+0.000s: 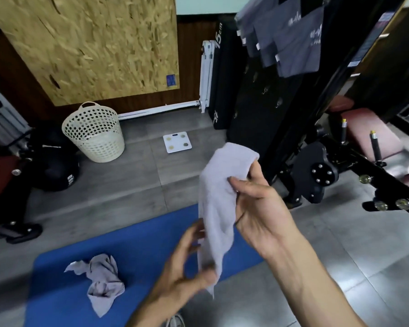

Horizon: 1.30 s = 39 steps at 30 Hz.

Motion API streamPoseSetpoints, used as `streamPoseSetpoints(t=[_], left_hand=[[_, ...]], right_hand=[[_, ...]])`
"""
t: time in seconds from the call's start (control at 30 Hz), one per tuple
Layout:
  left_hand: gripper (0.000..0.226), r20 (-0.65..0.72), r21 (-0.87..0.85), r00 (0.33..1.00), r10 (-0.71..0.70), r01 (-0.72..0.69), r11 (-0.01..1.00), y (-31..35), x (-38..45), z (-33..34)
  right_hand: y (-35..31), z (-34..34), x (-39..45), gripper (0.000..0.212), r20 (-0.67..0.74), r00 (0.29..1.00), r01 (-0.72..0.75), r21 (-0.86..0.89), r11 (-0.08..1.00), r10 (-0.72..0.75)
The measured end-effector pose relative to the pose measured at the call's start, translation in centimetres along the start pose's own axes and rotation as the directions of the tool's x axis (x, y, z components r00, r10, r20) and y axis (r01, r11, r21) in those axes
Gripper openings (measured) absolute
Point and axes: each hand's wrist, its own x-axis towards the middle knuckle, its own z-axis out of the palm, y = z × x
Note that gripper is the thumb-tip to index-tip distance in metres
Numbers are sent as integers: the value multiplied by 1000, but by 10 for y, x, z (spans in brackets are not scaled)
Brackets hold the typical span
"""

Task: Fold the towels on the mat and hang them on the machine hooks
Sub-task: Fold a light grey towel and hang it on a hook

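Nearest to us is our left hand (187, 263), low in the view, its fingers curled around the bottom end of a pale grey towel (219, 208) and pinching it. Our right hand (257, 206) is higher and further forward, thumb and fingertips gripping the same towel near its upper fold. The towel hangs between the two hands with its long axis close to vertical, leaning slightly away from us at the top, and it looks already folded over at least once along its length.

Below it lies the blue mat (132, 244) on the tiled floor, and on the mat, down to our left, sits a second towel (102, 282), still crumpled and untouched. The machine (281, 114) stands ahead and to our right; several dark towels (293, 41) already hang high on it, and bare hooks (279, 102) show on its dark panel below them.

We judge the fold is nearly finished and the hanging comes next. That move turns on one relation: the hooks lie up and to the right of the held towel, so our right hand, which holds the upper end, is the nearer one to carry that end to a hook. The crumpled towel remains for afterwards.
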Motion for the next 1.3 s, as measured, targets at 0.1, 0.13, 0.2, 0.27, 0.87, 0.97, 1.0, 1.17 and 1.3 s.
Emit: streamPoseSetpoints(t=[0.1, 0.13, 0.2, 0.27, 0.87, 0.97, 1.0, 1.17, 1.3], left_hand=[[84, -47, 401, 994, 97, -70, 913, -6, 17, 28], [65, -144, 413, 972, 186, -112, 904, -1, 26, 39], [55, -305, 374, 929, 209, -85, 924, 8, 45, 48], [42, -359, 488, 882, 304, -101, 867, 18, 67, 56], [25, -736, -312, 676, -42, -283, 907, 179, 209, 169], [26, -764, -366, 642, -74, -336, 868, 192, 208, 170], [25, -775, -388, 624, -99, -346, 855, 195, 207, 168], [31, -822, -440, 540, -178, -406, 801, 184, 203, 134], [32, -835, -479, 498, -235, -448, 755, 161, 193, 89]], right_hand=[[-13, -5, 19, 65, -43, 999, 34, 34, 999, -32], [-20, -8, 25, 65, -54, 997, 49, 36, 998, -47], [-34, -14, 33, 63, -64, 995, 75, 26, 997, -74], [-49, -24, 42, 59, -56, 995, 88, 28, 996, -86], [-71, -208, 60, 47, -156, 986, -152, -751, 642, 51], [-67, -218, 65, 40, -178, 981, -86, -756, 648, -77], [-66, -220, 69, 36, -203, 971, -73, -748, 660, -123], [-56, -240, 86, 34, -291, 922, -103, -820, 564, -254], [-51, -284, 100, 32, -318, 937, -251, -902, 351, -147]])
